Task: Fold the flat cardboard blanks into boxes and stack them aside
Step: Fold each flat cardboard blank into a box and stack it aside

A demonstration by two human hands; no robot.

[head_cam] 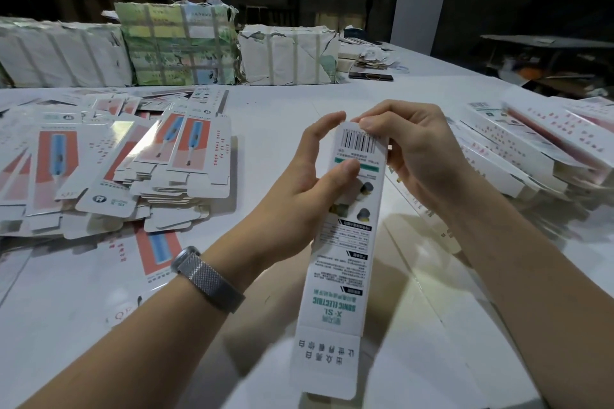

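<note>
In the centre of the frame a long white box (345,242) is held up off the surface (282,109), its far end between both hands and its near flap hanging open toward the bottom edge. The left hand (309,183) steadies it from the side, thumb pressed on the printed face and fingers (324,126) curled round the far left edge, so the tube keeps its shape. The right hand (408,156) pinches the top end by the barcode, fingers together on the flap, apparently to tuck it shut. A heap of flat blanks (116,163) lies at the left within easy reach, and finished boxes (531,149) are stacked at the right, so work seems to pass from left to right. Wrapped bundles (179,43) line the upper left, with another person behind them.
</note>
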